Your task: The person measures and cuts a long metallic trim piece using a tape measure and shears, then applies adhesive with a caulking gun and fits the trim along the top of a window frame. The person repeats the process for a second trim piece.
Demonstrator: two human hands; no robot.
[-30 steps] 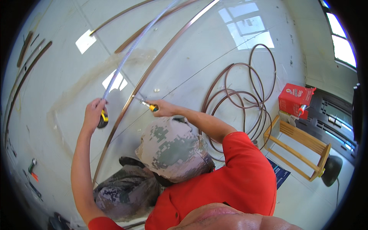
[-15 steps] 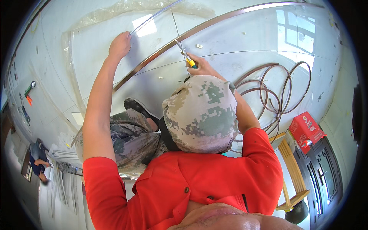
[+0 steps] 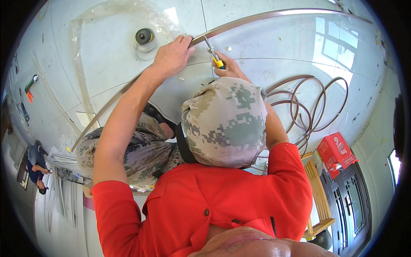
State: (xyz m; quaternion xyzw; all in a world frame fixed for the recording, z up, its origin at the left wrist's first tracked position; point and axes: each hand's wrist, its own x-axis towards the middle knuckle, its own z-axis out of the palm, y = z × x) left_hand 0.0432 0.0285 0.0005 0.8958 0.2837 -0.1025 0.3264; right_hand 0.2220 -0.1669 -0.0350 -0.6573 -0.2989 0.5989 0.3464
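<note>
A long metal trim strip [image 3: 239,24] with a brownish, shiny face runs in a curve across the pale floor. My left hand [image 3: 173,55] is closed over it, fingers bent around its edge. Just to the right, my right hand [image 3: 232,67] grips a slim hand tool [image 3: 219,63] with a yellow-and-green handle. The tool's narrow metal blade points up and left, its tip at the strip close to my left fingers. I cannot tell whether it is a chisel or a knife. Beyond my left hand, a dark round thing [image 3: 144,36] with a clear band sits on the floor.
Brown edging [image 3: 314,103] lies in loose coils at right. Clear film [image 3: 77,55] is spread at left. Beyond are a red box [image 3: 336,152], a wooden stool [image 3: 319,197] and green-handled pliers [image 3: 31,83]. Another person [image 3: 37,165] works at far left. A cap [image 3: 224,122] covers the centre.
My left hand has let go of a thin clear strip and come right and down onto the metal trim. The dark round thing now shows on the floor. The tool stays in my right hand.
</note>
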